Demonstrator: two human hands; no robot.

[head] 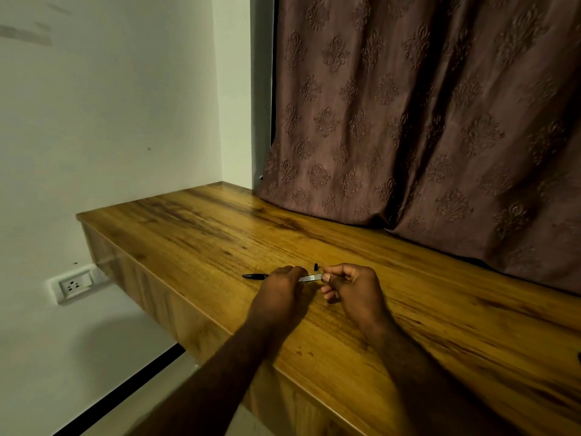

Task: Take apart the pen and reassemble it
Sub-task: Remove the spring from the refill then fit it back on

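Observation:
Both my hands hold a pen just above the wooden desk (408, 309). My left hand (283, 286) grips the pen around its middle, and the black tip end (254, 276) sticks out to the left. My right hand (352, 286) pinches the silvery rear section (311, 278) between thumb and forefinger. A small black part (315, 265) lies on the desk just behind the two hands. The joint between the pen's sections is hidden by my left fingers.
A brown patterned curtain (424, 121) hangs down onto the desk's back edge. The desk's left end (94, 228) drops off beside a white wall with a socket (75, 284). A dark object (579, 357) shows at the right frame edge.

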